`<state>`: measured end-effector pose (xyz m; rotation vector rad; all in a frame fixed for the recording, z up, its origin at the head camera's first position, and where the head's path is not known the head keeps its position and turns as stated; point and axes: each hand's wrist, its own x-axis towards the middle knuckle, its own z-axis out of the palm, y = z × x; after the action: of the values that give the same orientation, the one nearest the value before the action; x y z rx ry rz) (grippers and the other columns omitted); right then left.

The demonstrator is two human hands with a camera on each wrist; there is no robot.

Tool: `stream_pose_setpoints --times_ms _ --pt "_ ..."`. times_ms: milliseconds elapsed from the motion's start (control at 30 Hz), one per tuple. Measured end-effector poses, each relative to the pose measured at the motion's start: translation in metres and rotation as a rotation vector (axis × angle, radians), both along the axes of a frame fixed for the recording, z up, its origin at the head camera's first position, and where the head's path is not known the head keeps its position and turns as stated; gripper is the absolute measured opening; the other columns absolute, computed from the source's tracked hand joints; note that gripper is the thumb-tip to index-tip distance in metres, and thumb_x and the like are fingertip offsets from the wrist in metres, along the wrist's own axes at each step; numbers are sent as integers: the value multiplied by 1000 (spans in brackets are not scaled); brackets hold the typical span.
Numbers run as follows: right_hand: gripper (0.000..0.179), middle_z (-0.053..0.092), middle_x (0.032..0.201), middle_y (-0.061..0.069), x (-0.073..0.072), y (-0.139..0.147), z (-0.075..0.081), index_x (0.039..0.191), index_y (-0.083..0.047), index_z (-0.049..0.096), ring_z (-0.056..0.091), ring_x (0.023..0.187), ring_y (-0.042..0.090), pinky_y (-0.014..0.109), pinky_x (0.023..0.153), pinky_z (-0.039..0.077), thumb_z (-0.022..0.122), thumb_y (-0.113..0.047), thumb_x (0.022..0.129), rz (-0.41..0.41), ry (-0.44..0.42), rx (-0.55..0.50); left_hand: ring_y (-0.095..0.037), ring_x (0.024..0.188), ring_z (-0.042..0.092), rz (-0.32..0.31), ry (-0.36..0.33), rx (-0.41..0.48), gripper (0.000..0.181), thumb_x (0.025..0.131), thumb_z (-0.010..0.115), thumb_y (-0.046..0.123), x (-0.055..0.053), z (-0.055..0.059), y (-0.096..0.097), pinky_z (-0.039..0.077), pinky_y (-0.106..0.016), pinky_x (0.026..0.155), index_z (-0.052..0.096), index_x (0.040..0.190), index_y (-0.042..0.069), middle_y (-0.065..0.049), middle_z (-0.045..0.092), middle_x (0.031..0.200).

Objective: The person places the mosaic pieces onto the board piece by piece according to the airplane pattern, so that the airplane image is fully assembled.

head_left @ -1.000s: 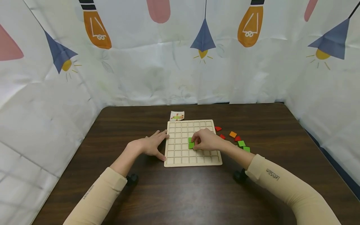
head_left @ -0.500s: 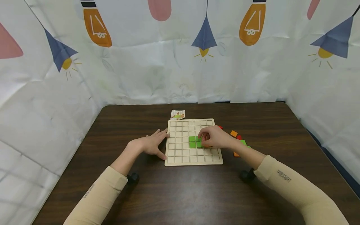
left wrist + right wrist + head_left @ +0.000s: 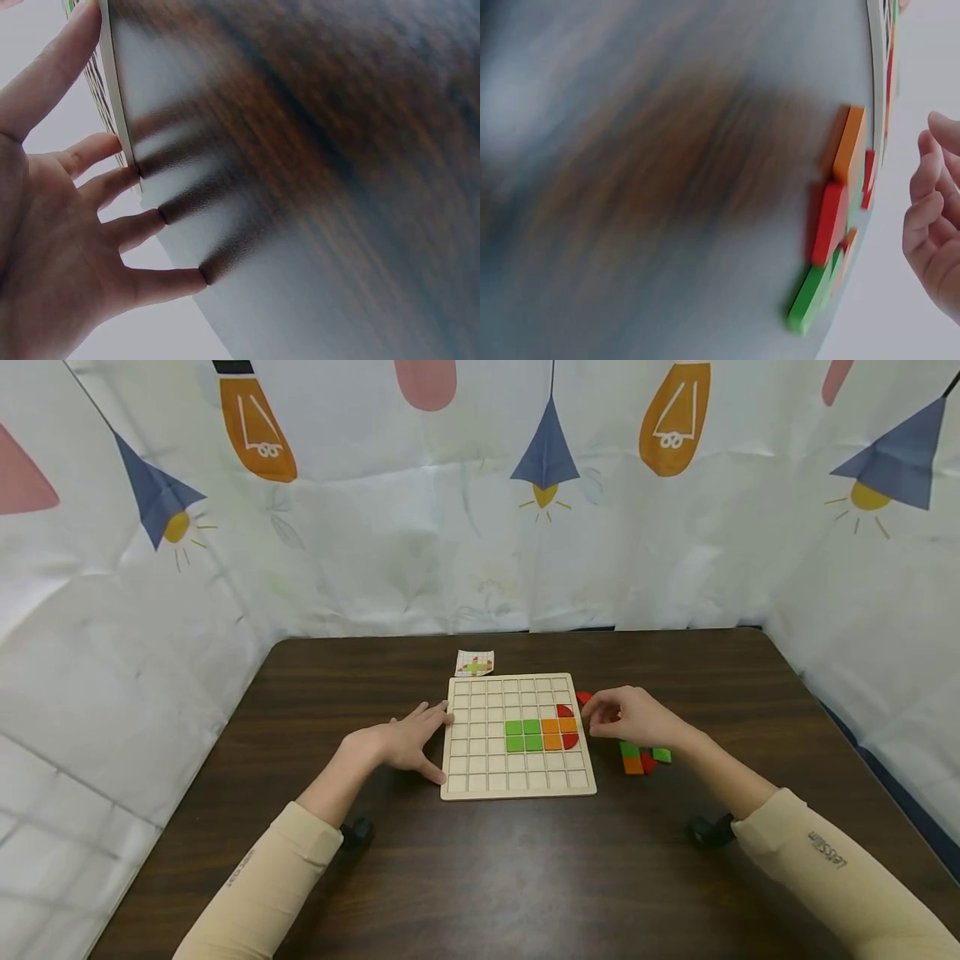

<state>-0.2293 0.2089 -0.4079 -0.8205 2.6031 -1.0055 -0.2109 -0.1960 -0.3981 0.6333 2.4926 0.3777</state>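
Note:
A pale wooden grid board (image 3: 480, 777) lies on the table. Along its left edge rests my left hand (image 3: 401, 747), fingers spread; the left wrist view shows the thumb and fingertips (image 3: 111, 146) at the board's side. Green squares (image 3: 514, 743) and orange squares (image 3: 552, 727) form a block on the grid, with rounded red pieces (image 3: 570, 741) at its right end. My right hand (image 3: 637, 718) is just off the board's right edge, over loose pieces. Its fingers (image 3: 926, 176) are loosely bent in the right wrist view, and nothing shows between them.
Right of the board lie loose pieces: an orange one (image 3: 633, 766), a red one (image 3: 647, 763), a green one (image 3: 662, 755) and another red one (image 3: 584, 697). A small printed pattern card (image 3: 475, 663) sits behind the board. White patterned cloth (image 3: 420, 568) surrounds the table.
My right hand has moved rightward off the grid to beside the board, exposing the orange squares and red pieces there. The left hand stays at the board's left edge.

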Motion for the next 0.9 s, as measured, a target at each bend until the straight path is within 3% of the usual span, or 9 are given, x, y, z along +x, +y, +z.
stream_pose_setpoints --times_ms 433,900 --pt "21 69 93 1 4 47 1 114 0 71 65 83 19 32 74 55 76 -9 94 -65 -51 15 -41 155 -2 6 0 16 102 84 84 49 -1 -2 -1 12 -77 111 30 161 9 -16 1 171" --pt "22 64 89 4 3 83 -4 104 -2 67 58 81 22 31 70 49 79 -15 92 -123 -157 74 -41 155 -2 10 -6 5 103 85 84 49 0 0 0 12 -77 111 28 162 9 -16 0 171"
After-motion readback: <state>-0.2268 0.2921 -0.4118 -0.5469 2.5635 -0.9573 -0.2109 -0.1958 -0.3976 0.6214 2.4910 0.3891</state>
